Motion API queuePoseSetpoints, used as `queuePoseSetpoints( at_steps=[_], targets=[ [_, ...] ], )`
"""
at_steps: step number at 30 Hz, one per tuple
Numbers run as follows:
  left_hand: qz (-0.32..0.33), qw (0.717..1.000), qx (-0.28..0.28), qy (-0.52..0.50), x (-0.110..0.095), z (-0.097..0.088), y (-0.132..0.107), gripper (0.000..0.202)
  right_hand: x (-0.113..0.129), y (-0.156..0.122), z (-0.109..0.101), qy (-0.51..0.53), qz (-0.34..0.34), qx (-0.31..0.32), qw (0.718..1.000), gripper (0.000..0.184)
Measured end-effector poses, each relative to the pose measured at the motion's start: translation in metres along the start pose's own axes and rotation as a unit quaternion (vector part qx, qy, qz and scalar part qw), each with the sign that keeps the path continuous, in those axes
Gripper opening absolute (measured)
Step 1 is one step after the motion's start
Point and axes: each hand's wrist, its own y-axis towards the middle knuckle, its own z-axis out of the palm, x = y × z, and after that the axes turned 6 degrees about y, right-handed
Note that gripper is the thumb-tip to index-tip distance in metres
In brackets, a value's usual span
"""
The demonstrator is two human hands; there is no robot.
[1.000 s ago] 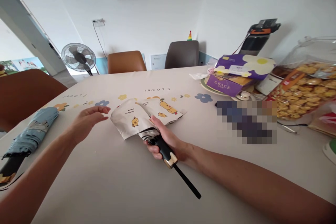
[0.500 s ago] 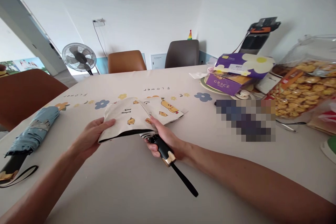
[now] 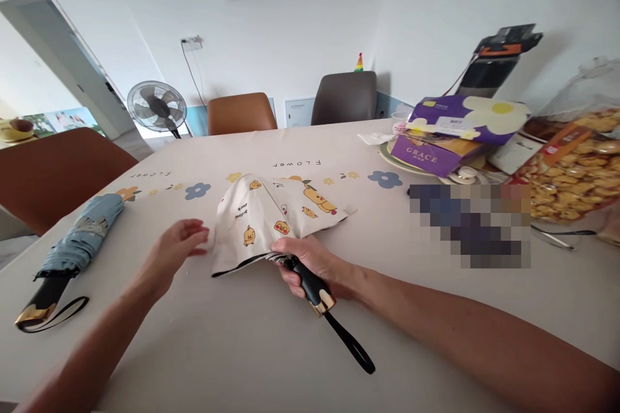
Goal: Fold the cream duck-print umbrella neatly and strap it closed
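My right hand (image 3: 307, 264) is closed around a folding umbrella (image 3: 266, 216), gripping it where the canopy meets its black and gold handle. The canopy is cream with yellow duck prints; one panel hangs loose toward the left, its dark underside just showing at the edge. From the handle end trails a black wrist strap (image 3: 353, 345). Left of the canopy, my left hand (image 3: 177, 248) is apart from the cloth, fingers half curled and holding nothing. A second umbrella (image 3: 80, 239), light blue and bunched up, lies on the table's left side.
Purple boxes (image 3: 455, 135) are stacked on a plate at the back right, near a dark bottle (image 3: 489, 71). A bag of snacks (image 3: 576, 174) stands at the far right. A blurred patch (image 3: 469, 226) covers something before the boxes. Chairs (image 3: 242, 113) line the flower-printed table (image 3: 194, 361).
My left hand has let go of the canopy edge and drawn away, and the loose panel has dropped and spread. My right hand keeps its hold. The view has turned slightly left.
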Motion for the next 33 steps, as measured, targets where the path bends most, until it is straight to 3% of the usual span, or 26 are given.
queuePoseSetpoints(
  at_steps=[2,3,5,9,13,16,19,24,29,33],
  targets=[
    [0.073,0.992,-0.105,-0.005,-0.005,0.004,0.000,0.032,-0.003,0.001,0.001,-0.007,-0.015,0.000,1.000,0.021],
    [0.101,0.987,-0.121,-0.014,-0.009,0.009,-0.003,0.029,-0.005,0.002,0.001,-0.014,-0.022,-0.003,1.000,0.021],
    [0.147,0.983,-0.105,-0.033,-0.021,0.025,-0.011,0.024,-0.008,0.003,0.003,-0.038,-0.031,-0.018,0.999,0.019],
    [0.136,0.990,-0.022,0.025,-0.042,0.064,-0.023,0.041,-0.014,0.004,0.006,-0.089,-0.042,-0.058,0.993,0.014],
    [0.127,0.991,0.011,-0.042,-0.058,0.087,-0.010,0.047,-0.017,0.002,0.006,-0.108,-0.049,-0.059,0.991,0.012],
    [0.072,0.989,0.035,-0.126,-0.067,0.092,0.006,0.050,-0.017,0.000,0.005,-0.113,-0.040,-0.052,0.992,0.014],
    [0.024,0.972,0.101,-0.213,-0.069,0.095,0.016,0.057,-0.015,-0.003,0.005,-0.108,-0.031,-0.043,0.993,0.017],
    [0.046,0.923,0.245,-0.293,-0.059,0.100,0.016,0.070,-0.010,-0.006,0.006,-0.091,-0.057,0.004,0.994,0.016],
    [0.078,0.918,0.246,-0.301,-0.057,0.098,0.011,0.077,-0.009,-0.005,0.009,-0.042,-0.045,0.082,0.995,0.017],
    [0.083,0.917,0.232,-0.314,-0.055,0.094,0.009,0.073,-0.011,-0.005,0.012,-0.014,-0.020,0.090,0.996,0.018]
  ],
)
